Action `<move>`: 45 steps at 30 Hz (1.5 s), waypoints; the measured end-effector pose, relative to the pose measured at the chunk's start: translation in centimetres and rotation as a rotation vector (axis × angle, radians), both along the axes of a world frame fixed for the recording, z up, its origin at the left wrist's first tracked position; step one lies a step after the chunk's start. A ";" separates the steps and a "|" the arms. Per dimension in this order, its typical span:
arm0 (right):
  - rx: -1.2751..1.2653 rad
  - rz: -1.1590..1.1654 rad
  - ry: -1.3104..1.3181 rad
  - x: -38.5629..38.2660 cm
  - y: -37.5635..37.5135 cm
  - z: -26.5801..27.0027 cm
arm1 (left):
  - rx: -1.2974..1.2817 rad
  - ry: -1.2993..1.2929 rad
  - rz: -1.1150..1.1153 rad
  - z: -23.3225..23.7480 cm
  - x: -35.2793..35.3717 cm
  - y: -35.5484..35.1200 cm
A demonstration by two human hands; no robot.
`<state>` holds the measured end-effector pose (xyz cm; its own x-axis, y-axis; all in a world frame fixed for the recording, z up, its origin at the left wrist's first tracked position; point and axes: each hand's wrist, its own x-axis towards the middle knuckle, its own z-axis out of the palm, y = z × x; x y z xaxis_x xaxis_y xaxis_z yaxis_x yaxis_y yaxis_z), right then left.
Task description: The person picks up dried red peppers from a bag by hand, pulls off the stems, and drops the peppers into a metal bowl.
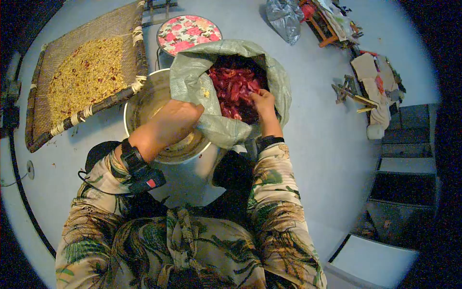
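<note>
A green woven sack (226, 132) stands in front of me with its mouth rolled open. Inside lie many dried red chilies (236, 86). My right hand (265, 105) reaches over the sack's right side, thumb and fingers pinched on what looks like a chili. To the left, my left hand (175, 118) is closed in a fist above a round metal basin (185, 153), close to the sack's left rim. What it holds, if anything, is hidden. A few yellow seeds (206, 92) cling to the sack's inner fold.
At upper left lies a wood-framed mesh tray (115, 26) with yellow seeds and red bits (86, 72). A floral-topped round stool (189, 33) stands behind the sack. A grey plastic bag (285, 21), a small wooden stand (353, 91) and dark shelving (404, 149) are on the right.
</note>
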<state>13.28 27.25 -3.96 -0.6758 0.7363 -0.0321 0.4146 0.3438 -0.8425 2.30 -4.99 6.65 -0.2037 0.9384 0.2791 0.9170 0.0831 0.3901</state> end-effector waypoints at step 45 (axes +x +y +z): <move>-0.121 0.038 0.061 -0.1 -1.3 6.8 | -0.142 0.003 0.009 -0.6 -0.3 0.2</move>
<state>13.20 26.00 2.88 -0.7069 0.7031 -0.0768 0.3494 0.2527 -0.9023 1.96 -4.78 6.08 -0.2122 0.9665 0.1442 0.9170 0.1459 0.3712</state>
